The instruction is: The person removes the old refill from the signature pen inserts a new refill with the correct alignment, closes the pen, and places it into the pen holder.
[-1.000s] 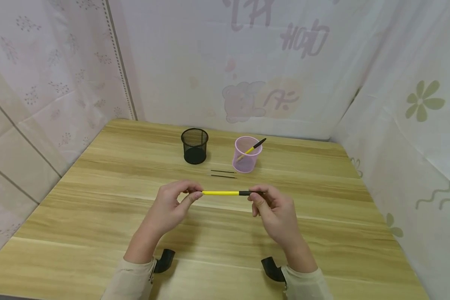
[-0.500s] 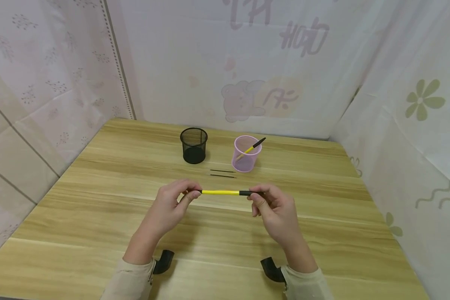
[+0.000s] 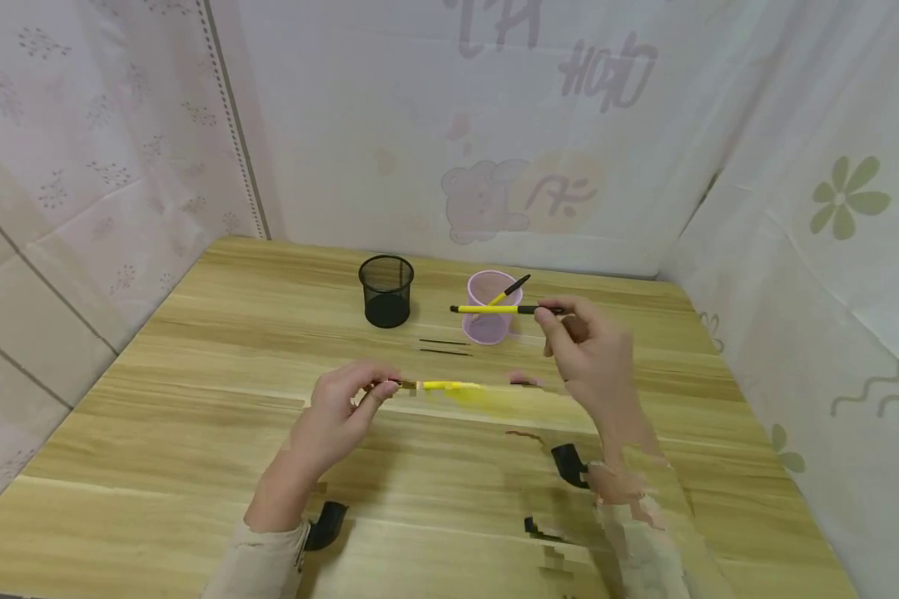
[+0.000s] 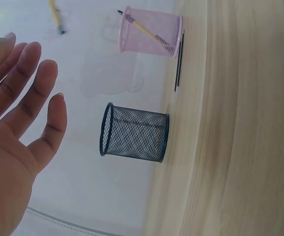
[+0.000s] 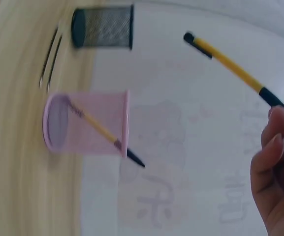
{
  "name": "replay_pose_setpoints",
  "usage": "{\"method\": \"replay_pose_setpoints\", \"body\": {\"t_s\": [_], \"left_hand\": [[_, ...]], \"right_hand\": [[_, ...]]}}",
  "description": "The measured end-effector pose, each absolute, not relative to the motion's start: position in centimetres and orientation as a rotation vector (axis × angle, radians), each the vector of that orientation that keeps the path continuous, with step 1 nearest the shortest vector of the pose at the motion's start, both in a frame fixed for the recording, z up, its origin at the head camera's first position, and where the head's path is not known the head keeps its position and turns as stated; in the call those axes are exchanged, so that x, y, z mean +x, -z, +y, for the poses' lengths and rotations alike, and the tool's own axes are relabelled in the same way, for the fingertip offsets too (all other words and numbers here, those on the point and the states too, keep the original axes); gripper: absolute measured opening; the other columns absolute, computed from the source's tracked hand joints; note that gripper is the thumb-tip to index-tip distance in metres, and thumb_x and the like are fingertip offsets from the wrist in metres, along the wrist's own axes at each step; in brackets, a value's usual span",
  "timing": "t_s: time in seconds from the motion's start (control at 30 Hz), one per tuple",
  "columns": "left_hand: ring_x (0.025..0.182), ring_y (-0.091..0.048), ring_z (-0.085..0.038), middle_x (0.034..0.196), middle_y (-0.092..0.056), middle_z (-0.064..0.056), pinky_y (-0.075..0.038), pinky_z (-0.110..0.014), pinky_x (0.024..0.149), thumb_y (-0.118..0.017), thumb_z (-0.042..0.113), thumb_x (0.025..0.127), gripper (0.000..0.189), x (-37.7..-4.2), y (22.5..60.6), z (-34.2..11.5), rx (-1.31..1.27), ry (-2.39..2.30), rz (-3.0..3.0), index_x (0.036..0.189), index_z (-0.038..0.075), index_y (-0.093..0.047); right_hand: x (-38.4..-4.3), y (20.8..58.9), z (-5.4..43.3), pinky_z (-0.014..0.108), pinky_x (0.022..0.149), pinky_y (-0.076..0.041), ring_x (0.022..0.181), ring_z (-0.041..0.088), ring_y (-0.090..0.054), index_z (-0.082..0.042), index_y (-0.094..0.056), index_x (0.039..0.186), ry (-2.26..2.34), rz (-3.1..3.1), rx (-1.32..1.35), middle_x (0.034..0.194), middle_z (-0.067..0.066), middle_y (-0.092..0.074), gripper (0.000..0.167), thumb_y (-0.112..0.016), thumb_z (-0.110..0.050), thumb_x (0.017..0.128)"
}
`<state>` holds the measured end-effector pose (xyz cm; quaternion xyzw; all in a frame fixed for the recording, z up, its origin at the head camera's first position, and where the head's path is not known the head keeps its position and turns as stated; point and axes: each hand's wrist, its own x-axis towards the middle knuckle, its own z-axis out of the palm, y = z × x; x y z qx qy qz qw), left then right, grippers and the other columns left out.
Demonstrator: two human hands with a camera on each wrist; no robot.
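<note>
My right hand (image 3: 595, 353) pinches a yellow ballpoint pen (image 3: 494, 309) by its black grip end. In the head view the pen lies level and overlaps the pink mesh pen cup (image 3: 487, 333); its clip and black button end show in the right wrist view (image 5: 237, 70). A similar yellow-and-black pen (image 3: 519, 284) leans inside that cup. My left hand (image 3: 345, 416) stays over the table's middle, fingers loosely bent; in the left wrist view its fingers (image 4: 36, 96) are apart from the pen. A yellow streak beside it in the head view looks like image smear.
A black mesh pen cup (image 3: 386, 309) stands left of the pink one. Two thin black pen refills (image 3: 445, 346) lie side by side in front of the cups. Printed curtains (image 3: 330, 150) hang behind the wooden table (image 3: 195, 349) and at its sides.
Both hands held the pen between them before. Now the right hand has moved forward and right with it, toward the pink cup, and the left hand has let go and stayed put.
</note>
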<state>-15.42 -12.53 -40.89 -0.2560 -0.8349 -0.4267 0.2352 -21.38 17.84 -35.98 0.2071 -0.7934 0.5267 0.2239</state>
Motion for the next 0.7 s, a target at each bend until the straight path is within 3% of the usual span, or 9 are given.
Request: {"method": "replay_pose_setpoints", "body": {"t_s": [0.07,0.2,0.3,0.53,0.7], "left_hand": [[0.081,-0.07,-0.015,0.092,-0.078,-0.008,-0.059,-0.032,0.074,-0.074,-0.002,0.096,0.009,-15.4,41.0,-12.6,-0.704,1.14,-2.287,0.102,0.003,-0.076],[0.078,-0.07,-0.014,0.089,-0.078,-0.006,-0.059,-0.031,0.072,-0.074,-0.004,0.095,0.008,-15.3,41.2,-12.6,-0.711,1.125,-2.287,0.101,0.001,-0.077],[0.078,-0.071,-0.014,0.089,-0.077,-0.005,-0.058,-0.028,0.069,-0.072,-0.003,0.096,0.009,-15.2,41.4,-12.8,-0.712,1.149,-2.301,0.102,0.002,-0.077],[0.084,-0.071,-0.01,0.093,-0.077,0.001,-0.06,-0.029,0.076,-0.07,0.005,0.102,0.01,-15.0,42.0,-13.0,-0.671,1.197,-2.377,0.106,0.008,-0.078],[0.084,-0.067,-0.003,0.093,-0.076,0.007,-0.06,-0.028,0.078,-0.07,0.011,0.104,0.011,-14.7,42.7,-13.4,-0.634,1.249,-2.442,0.11,0.012,-0.079]], "right_hand": [[-23.2,35.0,18.3,0.017,0.04,-0.031,0.043,-0.001,-0.046,-0.002,-0.079,0.109,-1.184,-2.215,0.52,0.072,0.015,-0.072,0.012,-0.071,-0.007,0.102],[-26.0,35.6,18.3,0.018,0.046,-0.037,0.05,0.007,-0.053,0.0,-0.08,0.107,-0.92,-2.309,0.452,0.093,0.015,-0.079,0.014,-0.072,-0.011,0.102],[-27.3,36.9,17.8,0.021,0.052,-0.042,0.057,0.016,-0.06,-0.001,-0.08,0.109,-0.851,-2.39,0.404,0.1,0.014,-0.08,0.016,-0.073,-0.013,0.102],[-28.1,38.6,16.9,0.041,0.062,-0.056,0.072,0.03,-0.074,-0.004,-0.08,0.117,-0.809,-2.478,0.371,0.108,0.015,-0.081,0.021,-0.071,-0.016,0.103],[-27.9,39.8,16.8,0.038,0.062,-0.053,0.074,0.027,-0.075,-0.008,-0.077,0.128,-0.76,-2.607,0.325,0.112,0.011,-0.081,0.029,-0.07,-0.021,0.103]]}}
